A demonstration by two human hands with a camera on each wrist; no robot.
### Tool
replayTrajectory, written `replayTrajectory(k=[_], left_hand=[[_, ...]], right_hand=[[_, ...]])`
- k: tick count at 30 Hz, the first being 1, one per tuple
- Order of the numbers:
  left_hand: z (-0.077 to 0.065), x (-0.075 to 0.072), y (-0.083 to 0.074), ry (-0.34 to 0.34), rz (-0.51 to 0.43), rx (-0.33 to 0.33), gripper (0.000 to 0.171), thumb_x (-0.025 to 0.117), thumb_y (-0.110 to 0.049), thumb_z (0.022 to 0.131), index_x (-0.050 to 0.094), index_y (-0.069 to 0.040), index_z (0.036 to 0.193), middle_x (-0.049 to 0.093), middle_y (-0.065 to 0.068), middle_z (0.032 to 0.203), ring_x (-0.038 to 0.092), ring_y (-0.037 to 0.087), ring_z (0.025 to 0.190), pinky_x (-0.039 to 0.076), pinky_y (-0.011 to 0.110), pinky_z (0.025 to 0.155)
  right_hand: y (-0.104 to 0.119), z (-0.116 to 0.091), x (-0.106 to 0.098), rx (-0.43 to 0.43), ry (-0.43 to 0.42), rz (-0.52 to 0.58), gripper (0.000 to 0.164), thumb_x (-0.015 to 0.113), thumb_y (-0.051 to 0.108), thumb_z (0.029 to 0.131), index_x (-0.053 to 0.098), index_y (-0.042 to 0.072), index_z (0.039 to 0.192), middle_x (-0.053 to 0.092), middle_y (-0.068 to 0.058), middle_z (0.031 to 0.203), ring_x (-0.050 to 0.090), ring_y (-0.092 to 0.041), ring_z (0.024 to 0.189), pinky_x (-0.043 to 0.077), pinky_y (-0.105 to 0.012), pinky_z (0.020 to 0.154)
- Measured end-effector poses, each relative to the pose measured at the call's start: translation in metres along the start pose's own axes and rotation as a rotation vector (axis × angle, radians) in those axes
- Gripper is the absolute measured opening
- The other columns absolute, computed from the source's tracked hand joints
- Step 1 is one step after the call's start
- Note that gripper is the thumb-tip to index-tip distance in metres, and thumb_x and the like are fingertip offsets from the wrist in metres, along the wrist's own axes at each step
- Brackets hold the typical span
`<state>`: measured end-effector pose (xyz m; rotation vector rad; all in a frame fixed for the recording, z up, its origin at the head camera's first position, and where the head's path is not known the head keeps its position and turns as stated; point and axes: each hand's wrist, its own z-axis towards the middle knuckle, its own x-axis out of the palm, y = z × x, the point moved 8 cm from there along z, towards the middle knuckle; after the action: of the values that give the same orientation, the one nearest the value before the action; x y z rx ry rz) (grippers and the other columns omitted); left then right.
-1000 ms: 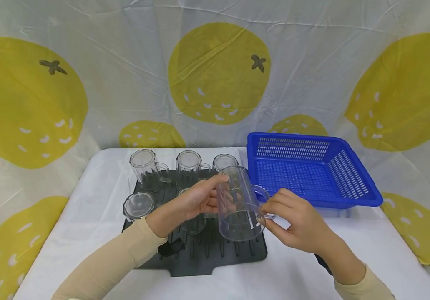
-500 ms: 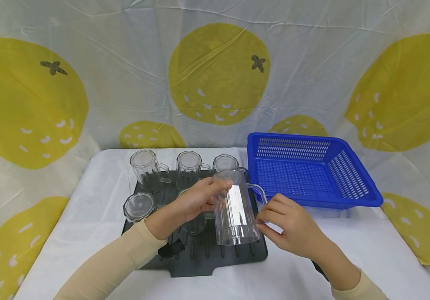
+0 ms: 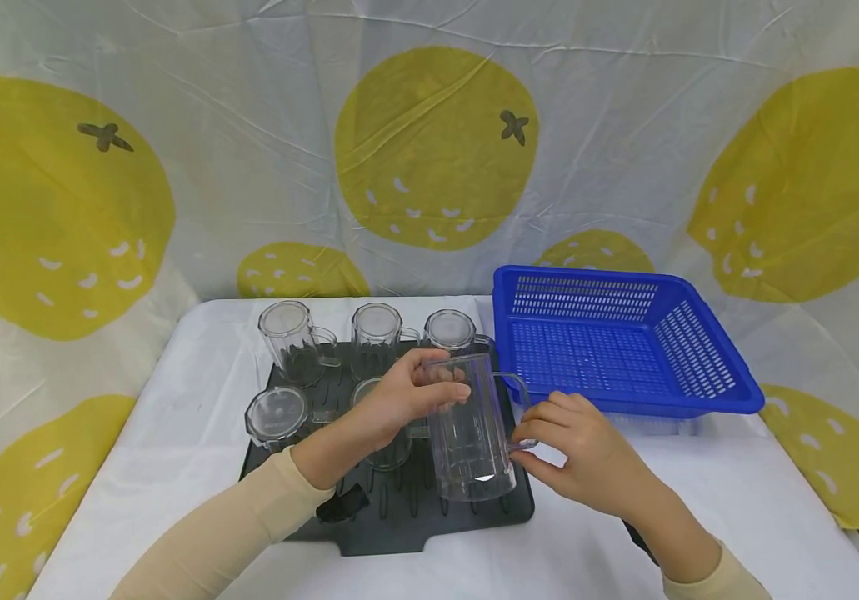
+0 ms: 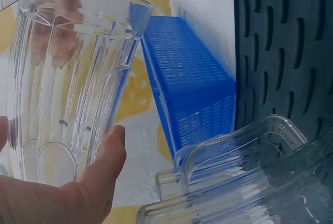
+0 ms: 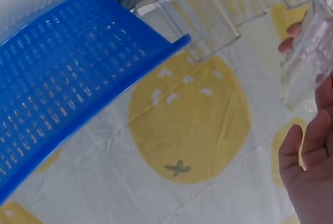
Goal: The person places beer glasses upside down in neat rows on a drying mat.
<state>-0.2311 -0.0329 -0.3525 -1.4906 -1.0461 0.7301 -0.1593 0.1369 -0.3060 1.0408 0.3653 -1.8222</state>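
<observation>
A clear, ribbed mug point(image 3: 470, 442) is held slightly tilted above the front right part of a dark drying mat point(image 3: 392, 525). My left hand point(image 3: 399, 396) grips the mug's upper part from the left, the thumb across its near side. At the right, my right hand point(image 3: 586, 454) pinches the lower end of its handle point(image 3: 522, 387) between thumb and fingers. In the left wrist view the mug point(image 4: 73, 78) stands in the left hand point(image 4: 67, 198). The right hand point(image 5: 312, 167) appears at the right wrist view's edge, fingers bent beside the mug.
Several clear mugs stand on the mat, including one at back left point(image 3: 290, 342), one at back middle point(image 3: 375, 342) and one at front left point(image 3: 277, 417). A blue perforated basket point(image 3: 699, 400) sits behind and right on the white-clothed table point(image 3: 152, 433). A fruit-patterned cloth point(image 3: 249, 167) hangs behind.
The mug has turned and come down slightly, its handle swinging so that it points more squarely right. My left thumb has slid lower along it. The right hand has shifted slightly left.
</observation>
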Motion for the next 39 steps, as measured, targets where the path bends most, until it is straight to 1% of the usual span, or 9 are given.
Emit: replayTrajectory(k=[3,5,6,9,14,20,28,33,39], left_hand=[[-0.001,0.001,0.002,-0.003,0.040,0.014,0.066,0.070,-0.014,0.088,0.035,-0.001,0.143,0.060,0.012,0.124,0.062,0.020,0.101,0.050,0.038,0.089],[-0.002,0.003,0.003,0.018,0.063,0.040,0.068,0.071,-0.013,0.087,0.034,-0.002,0.143,0.056,0.015,0.128,0.061,0.025,0.107,0.050,0.040,0.090],[-0.002,0.005,0.003,0.032,0.079,0.059,0.070,0.072,-0.013,0.086,0.034,-0.003,0.143,0.054,0.016,0.130,0.060,0.026,0.110,0.050,0.041,0.090],[-0.004,0.012,0.001,0.090,0.128,0.140,0.074,0.075,-0.011,0.084,0.031,-0.004,0.143,0.050,0.016,0.131,0.059,0.029,0.112,0.053,0.040,0.086],[-0.008,0.023,-0.003,0.164,0.243,0.308,0.079,0.080,-0.009,0.079,0.030,-0.007,0.140,0.053,0.008,0.130,0.062,0.021,0.109,0.050,0.036,0.092],[-0.012,0.030,-0.004,0.193,0.299,0.398,0.082,0.083,-0.006,0.076,0.029,-0.011,0.137,0.051,0.005,0.132,0.058,0.014,0.115,0.045,0.034,0.098],[-0.013,0.029,0.002,0.160,0.415,0.398,0.083,0.087,-0.013,0.074,0.031,-0.013,0.135,0.048,0.003,0.137,0.052,0.017,0.124,0.044,0.034,0.101],[-0.007,0.028,0.006,0.145,0.549,0.375,0.088,0.088,-0.014,0.071,0.031,-0.013,0.137,0.046,0.003,0.142,0.048,0.015,0.128,0.043,0.034,0.102],[0.000,0.026,0.005,0.102,0.768,0.381,0.089,0.091,-0.020,0.067,0.040,-0.011,0.140,0.057,0.001,0.131,0.057,0.014,0.112,0.047,0.036,0.094]], right_hand=[[-0.006,-0.001,-0.004,0.079,-0.009,0.056,0.026,0.058,0.039,0.098,0.071,0.018,0.090,0.064,0.014,0.091,0.053,-0.005,0.083,0.039,-0.025,0.072],[-0.011,0.000,-0.008,0.137,-0.039,0.104,0.008,0.069,0.026,0.092,0.071,0.018,0.093,0.065,0.013,0.094,0.055,-0.007,0.087,0.040,-0.028,0.075],[-0.015,0.000,-0.010,0.180,-0.048,0.121,0.008,0.072,0.020,0.088,0.071,0.018,0.096,0.065,0.012,0.096,0.056,-0.008,0.091,0.042,-0.028,0.077],[-0.026,0.001,-0.012,0.315,-0.068,0.166,0.029,0.077,0.006,0.079,0.069,0.013,0.106,0.066,0.006,0.106,0.056,-0.014,0.103,0.045,-0.036,0.086],[-0.040,0.000,0.002,0.490,0.040,0.302,0.052,0.077,0.017,0.084,0.057,0.010,0.132,0.059,-0.002,0.127,0.050,-0.023,0.122,0.043,-0.057,0.095],[-0.043,-0.001,0.017,0.493,0.116,0.425,0.068,0.081,0.018,0.081,0.050,0.010,0.141,0.056,-0.004,0.135,0.052,-0.028,0.123,0.043,-0.061,0.095],[-0.042,-0.001,0.025,0.443,0.099,0.438,0.075,0.086,0.016,0.075,0.051,0.010,0.140,0.060,-0.005,0.132,0.057,-0.024,0.117,0.050,-0.052,0.090],[-0.045,-0.003,0.032,0.465,0.090,0.423,0.073,0.087,0.019,0.073,0.053,0.009,0.137,0.061,-0.005,0.128,0.057,-0.023,0.115,0.049,-0.054,0.090],[-0.051,-0.007,0.045,0.481,0.111,0.433,0.071,0.086,0.022,0.075,0.053,0.008,0.137,0.060,-0.007,0.129,0.056,-0.029,0.118,0.048,-0.057,0.092]])
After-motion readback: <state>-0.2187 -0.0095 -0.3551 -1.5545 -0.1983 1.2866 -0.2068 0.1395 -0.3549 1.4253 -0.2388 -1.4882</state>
